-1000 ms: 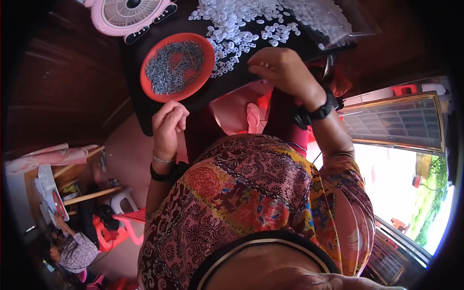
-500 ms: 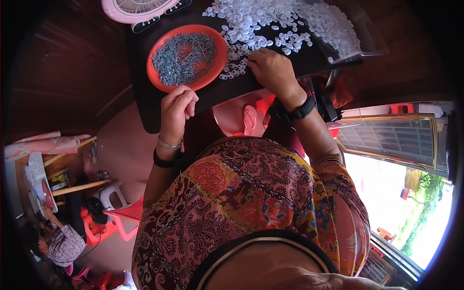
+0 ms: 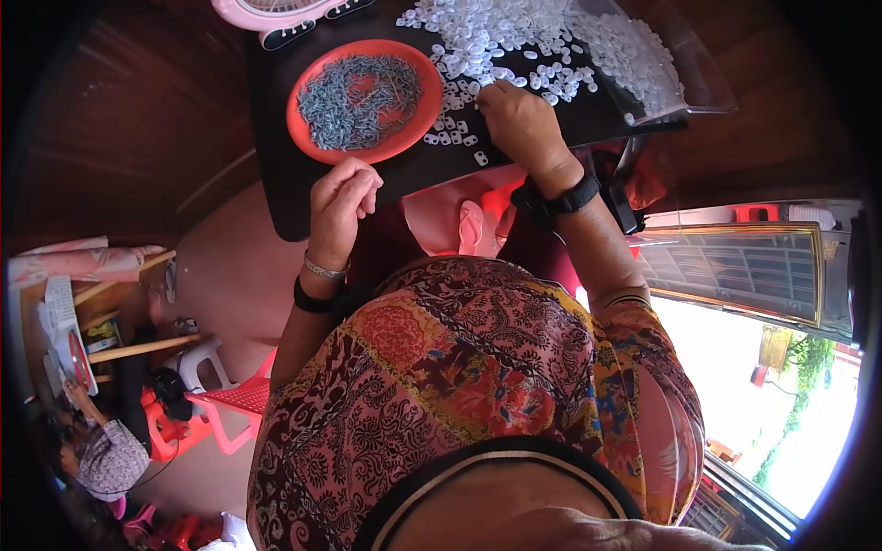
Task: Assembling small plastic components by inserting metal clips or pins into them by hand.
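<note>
Grey pins (image 3: 349, 121), long axes every which way, orange plate (image 3: 415, 140), hands (image 3: 522, 127) curled narrow, contents hidden.

Plate (image 3: 404, 144) beyond left hand (image 3: 342, 204); gap rightward

Small white plastic pieces (image 3: 491, 41) are strewn over a black tabletop (image 3: 287, 188), right hand (image 3: 524, 129) placed among them — curled left hand (image 3: 343, 197) held by a round orange-red dish (image 3: 431, 101) filled with slender grey screw-like parts (image 3: 340, 115).
</note>
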Tool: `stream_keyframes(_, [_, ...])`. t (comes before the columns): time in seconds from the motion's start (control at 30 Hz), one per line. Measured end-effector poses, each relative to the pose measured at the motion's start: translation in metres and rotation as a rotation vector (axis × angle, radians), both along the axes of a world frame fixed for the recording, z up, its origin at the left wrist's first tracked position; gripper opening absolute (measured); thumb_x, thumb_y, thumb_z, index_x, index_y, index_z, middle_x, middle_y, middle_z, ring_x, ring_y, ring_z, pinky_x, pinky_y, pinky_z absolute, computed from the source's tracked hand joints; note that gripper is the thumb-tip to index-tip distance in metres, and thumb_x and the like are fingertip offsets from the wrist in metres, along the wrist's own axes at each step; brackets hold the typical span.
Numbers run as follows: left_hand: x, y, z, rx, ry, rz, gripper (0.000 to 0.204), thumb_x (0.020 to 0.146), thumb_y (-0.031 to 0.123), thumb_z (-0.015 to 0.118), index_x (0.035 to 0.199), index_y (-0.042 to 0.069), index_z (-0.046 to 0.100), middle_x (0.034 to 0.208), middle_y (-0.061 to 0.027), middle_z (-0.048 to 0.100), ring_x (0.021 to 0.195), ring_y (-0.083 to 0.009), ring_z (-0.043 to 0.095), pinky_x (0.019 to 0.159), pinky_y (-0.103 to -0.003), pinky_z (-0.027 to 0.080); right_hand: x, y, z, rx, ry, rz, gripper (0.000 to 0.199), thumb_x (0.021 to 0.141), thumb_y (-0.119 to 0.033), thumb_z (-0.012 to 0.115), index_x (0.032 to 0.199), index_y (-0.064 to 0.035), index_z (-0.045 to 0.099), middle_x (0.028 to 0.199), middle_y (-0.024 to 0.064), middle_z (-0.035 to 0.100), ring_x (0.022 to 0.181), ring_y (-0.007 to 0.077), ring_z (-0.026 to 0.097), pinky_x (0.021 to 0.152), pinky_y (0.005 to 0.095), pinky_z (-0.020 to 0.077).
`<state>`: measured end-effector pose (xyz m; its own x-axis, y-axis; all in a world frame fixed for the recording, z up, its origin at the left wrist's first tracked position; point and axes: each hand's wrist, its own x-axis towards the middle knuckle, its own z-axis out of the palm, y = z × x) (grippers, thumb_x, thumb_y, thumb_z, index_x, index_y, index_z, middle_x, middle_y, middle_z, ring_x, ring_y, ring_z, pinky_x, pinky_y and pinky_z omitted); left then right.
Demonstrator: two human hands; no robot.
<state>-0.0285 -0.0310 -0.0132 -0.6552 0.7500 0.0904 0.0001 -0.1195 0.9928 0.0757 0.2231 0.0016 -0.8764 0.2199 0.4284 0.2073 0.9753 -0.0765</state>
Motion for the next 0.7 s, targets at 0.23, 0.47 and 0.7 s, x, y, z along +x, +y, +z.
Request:
stream_keyframes(0.23, [0.001, 0.001, 0.003, -0.007, 0.029, 0.012, 0.020, 0.090, 0.015, 0.048, 0.077, 0.002, 0.057, 0.058, 0.0022, 0.046, 0.052, -0.0028, 0.039, 0.048, -0.018, 0.027, 0.039, 0.001, 0.020, -0.199, 0.189, -0.035, 0.010, 0.082, -0.012, 0.061, 0.089, -0.0057, 0.062, 0.083, 0.0087, 0.064, 0.069, 0.0251, 0.063, 0.061, 0.0329, 0.0500])
stream_keyframes(0.47, [0.000, 0.003, 0.003, -0.030, 0.065, 0.012, 0.019, 0.090, 0.014, 0.049, 0.078, 0.002, 0.057, 0.059, 0.0028, 0.046, 0.053, -0.0028, 0.039, 0.048, -0.019, 0.028, 0.079, -0.025, 0.030, -0.647, 0.052, 0.115, 0.020, 0.080, -0.007, 0.064, 0.100, -0.0050, 0.065, 0.080, 0.0054, 0.063, 0.067, 0.0130, 0.061, 0.059, 0.0255, 0.0474])
stream_keyframes(0.7, [0.005, 0.002, 0.005, -0.022, 0.034, 0.019, 0.019, 0.089, 0.014, 0.049, 0.078, 0.002, 0.057, 0.059, 0.0026, 0.047, 0.054, -0.0028, 0.040, 0.048, -0.019, 0.028, 0.060, -0.036, 0.019, -0.300, 0.054, 0.121, 0.017, 0.078, -0.012, 0.067, 0.094, -0.0055, 0.067, 0.081, 0.0073, 0.060, 0.066, 0.0224, 0.063, 0.059, 0.0313, 0.0494])
